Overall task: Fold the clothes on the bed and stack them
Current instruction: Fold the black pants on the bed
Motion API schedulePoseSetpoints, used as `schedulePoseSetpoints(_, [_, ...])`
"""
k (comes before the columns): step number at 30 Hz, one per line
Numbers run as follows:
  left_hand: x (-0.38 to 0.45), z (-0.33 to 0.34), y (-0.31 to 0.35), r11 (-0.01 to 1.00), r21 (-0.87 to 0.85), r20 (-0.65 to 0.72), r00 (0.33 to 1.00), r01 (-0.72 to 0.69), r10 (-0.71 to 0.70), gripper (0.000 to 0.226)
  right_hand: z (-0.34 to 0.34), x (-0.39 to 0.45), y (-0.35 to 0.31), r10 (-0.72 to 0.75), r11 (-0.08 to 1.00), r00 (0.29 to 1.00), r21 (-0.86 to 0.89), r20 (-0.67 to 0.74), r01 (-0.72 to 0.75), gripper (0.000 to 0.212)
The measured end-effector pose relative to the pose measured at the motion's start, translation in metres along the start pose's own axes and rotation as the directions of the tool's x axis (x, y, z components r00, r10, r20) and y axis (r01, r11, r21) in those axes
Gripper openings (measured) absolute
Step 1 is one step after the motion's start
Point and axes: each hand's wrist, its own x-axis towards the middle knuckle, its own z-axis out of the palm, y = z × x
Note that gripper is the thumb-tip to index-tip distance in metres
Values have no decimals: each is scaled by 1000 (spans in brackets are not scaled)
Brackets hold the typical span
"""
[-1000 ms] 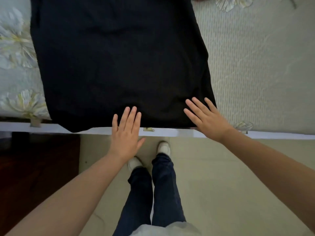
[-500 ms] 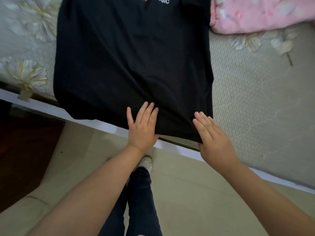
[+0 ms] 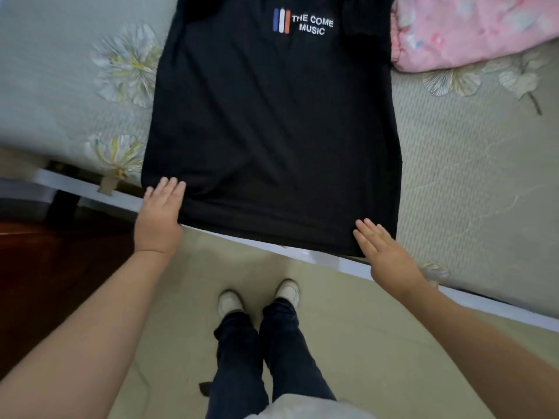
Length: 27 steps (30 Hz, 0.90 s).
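T-shirt [image 3: 272, 131], black, lies flat on the bed [image 3: 472, 164], chest print facing up, hem at the near bed edge and slightly overhanging it. Change over the last second: my hands went from close together at mid-hem to wide apart at the two bottom corners. View also tilted up, so the print and a pink garment [image 3: 472, 28] beyond the shirt's far right side are in frame now.

Left hand [image 3: 158, 216]: fingers straight and together, lying on the bottom-left corner of the hem, gripping nothing. Right hand [image 3: 385, 252]: same, fingers straight, flat on the bottom-right corner, no pinch on the cloth. Both just pressing or touching the fabric.

Body of the shirt looks smooth, a few faint creases near the hem between my hands. Sleeves and collar are at or past the top of frame, can't tell how they lie.

Read: looks like smoothing is done and I'm staged at the corners for the first fold. Likely next is pinching both corners and carrying the hem up toward the collar, or tucking the sides in first. Fold itself not started. No stack in view; pink one still to fold.

Risk: overhanging hem may slide off if I release unevenly.
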Motion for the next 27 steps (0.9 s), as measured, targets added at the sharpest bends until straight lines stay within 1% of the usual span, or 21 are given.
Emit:
schedulePoseSetpoints(2, [-21,-1,-6,995,61,46,996,-82,79,53,-1,-8,-10,93,992,971,60,219,-109,66])
schedulePoseSetpoints(3, [-33,-2,-11,991,88,72,993,-103,97,52,-1,-13,-17,111,988,958,71,264,-134,66])
schedulePoseSetpoints(5, [-57,-6,-24,985,142,182,980,-102,75,56,-5,-27,-32,76,992,941,69,331,-104,65])
schedulePoseSetpoints(7, [-83,-13,-40,974,206,289,957,-91,28,61,-9,-43,-48,50,989,916,106,398,-100,67])
schedulePoseSetpoints(9, [-107,-23,-53,958,260,385,923,-119,10,63,-13,-61,-65,36,985,892,133,450,-106,68])
schedulePoseSetpoints(11, [-127,-33,-62,941,295,458,889,-169,16,66,-17,-74,-79,37,985,884,135,466,-112,68])
schedulePoseSetpoints(13, [-136,-46,-63,934,304,494,869,-187,14,67,-27,-79,-87,66,980,899,139,433,-139,67])
schedulePoseSetpoints(15, [-133,-61,-57,933,314,472,881,-179,10,66,-43,-76,-85,122,971,926,150,357,-186,67])
schedulePoseSetpoints(17, [-117,-77,-45,928,334,400,916,-163,17,63,-63,-66,-75,174,965,944,142,280,-220,64])
schedulePoseSetpoints(20, [-80,-105,-25,924,351,240,969,-149,65,59,-100,-43,-51,268,947,947,135,178,-293,60])
schedulePoseSetpoints(23, [-36,-131,-13,922,360,139,985,-144,100,57,-137,-12,-21,310,936,948,153,76,-318,60])
schedulePoseSetpoints(27, [33,-160,-2,931,344,50,993,-122,111,56,-173,34,30,325,916,944,265,-55,-300,60])
